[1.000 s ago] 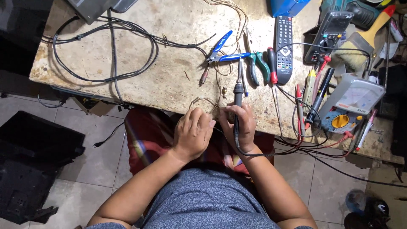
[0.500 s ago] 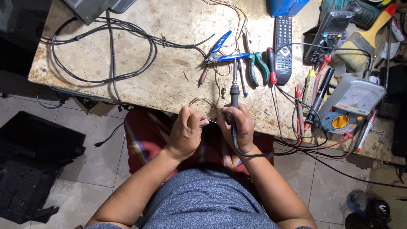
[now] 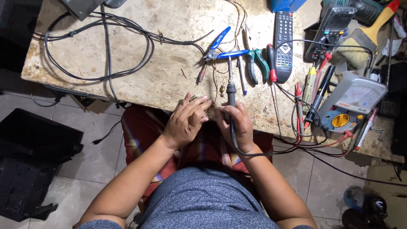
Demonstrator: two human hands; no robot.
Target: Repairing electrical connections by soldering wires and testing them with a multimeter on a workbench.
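My right hand [image 3: 238,124] grips a black soldering iron [image 3: 231,91] by its handle, its metal tip pointing away across the stone-topped bench [image 3: 140,63]. Its black cord runs back over my wrist. My left hand [image 3: 186,121] sits close beside it at the bench's near edge, fingers pinched on thin wires [image 3: 212,101] that I can barely make out. Just beyond my fingers lie a small brass part [image 3: 222,89] and a red-tipped lead [image 3: 201,73].
Blue-handled cutters [image 3: 220,47], green pliers [image 3: 256,63], a red screwdriver [image 3: 271,63] and a grey remote [image 3: 283,40] lie beyond the iron. An analog meter [image 3: 352,101], test probes and a brush [image 3: 364,40] crowd the right. Black cables [image 3: 101,46] loop at left.
My left hand has shifted slightly right and closed in on the wires beside the right hand. The soldering iron has stayed almost where it was.
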